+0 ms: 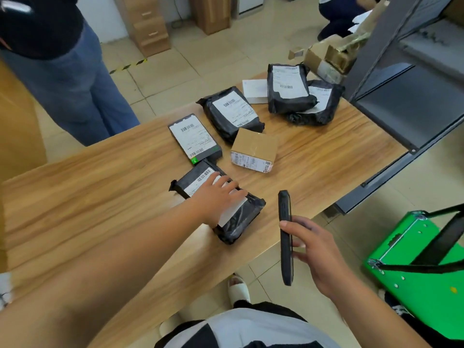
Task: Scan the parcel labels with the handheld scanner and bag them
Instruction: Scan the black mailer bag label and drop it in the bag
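Parcel [243, 222] in black wrap, label partly covered by the left hand [218, 197], print too blurred to read; green case [414, 297] at right cut off by the frame. Wooden table [100, 197] on a tiled floor [200, 59], other packages [236, 111] spread farther back. Left hand flat on the parcel near the table's front edge, fingers spread; right hand [324, 259] just beside, gripping the scanner [285, 209], clear of the parcel.

We see a white barcode label [236, 111] on each black mailer bag [221, 126], the flat black box [194, 138] and the brown carton [254, 144]; we can read none of the print.
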